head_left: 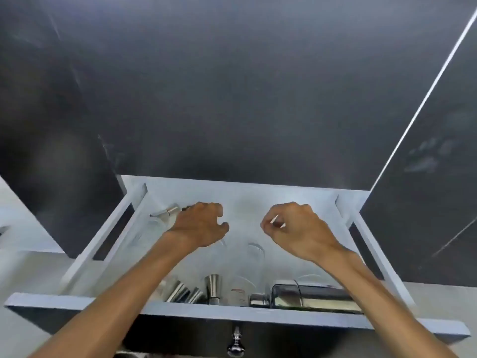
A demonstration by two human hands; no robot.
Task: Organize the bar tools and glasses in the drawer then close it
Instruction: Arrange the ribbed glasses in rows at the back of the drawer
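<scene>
The white drawer (77, 301) is pulled open below the dark countertop. My left hand (198, 226) is curled at the back left, touching the end of a small metal bar tool (167, 211); whether it grips the tool is unclear. At the back right, my right hand (296, 228) pinches a thin pale stick-like thing (277, 221). Clear glasses (255, 250) stand between and below the hands and are hard to make out. Along the front lie a steel shaker (312, 295) on its side, an upright jigger (213, 285), a measuring glass (238, 293) with red marks, and steel cups (182, 293).
A dark stone countertop (232, 99) overhangs the back of the drawer. The drawer's side rails (103, 241) run along both sides. A chrome knob (235, 344) sits on the dark drawer front below. My forearms cross over the front edge.
</scene>
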